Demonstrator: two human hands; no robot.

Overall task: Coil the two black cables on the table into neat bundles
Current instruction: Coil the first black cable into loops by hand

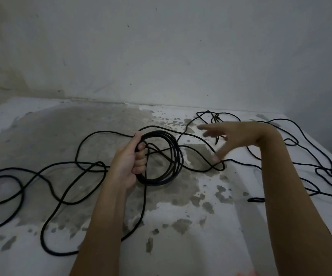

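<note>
Head view. The bench (181, 246) has a white top with grey worn patches and stands against a stained pale wall (161, 46).

The left hand (130, 162) is at the centre of the bench. Its fingers are curled round the left side of a coil (178, 156) of several black cable turns, gripping it. The coil is held up on edge, roughly round, with its lower arc near the bench top.

A loose run (76, 156) of black cable trails left and toward the near edge in wide, sloppy loops that cross each other.

The right hand (226, 136) hovers right of the coil with its fingers spread and holds nothing. It is blurred, and its thumb tip is down close to a cable loop; whether it touches cannot be told.

A second tangle (223, 166) of black cable sprawls over the right and far side of the bench and passes under the right forearm. The strands cross mid-bench, so which cable feeds the coil cannot be told.
</note>
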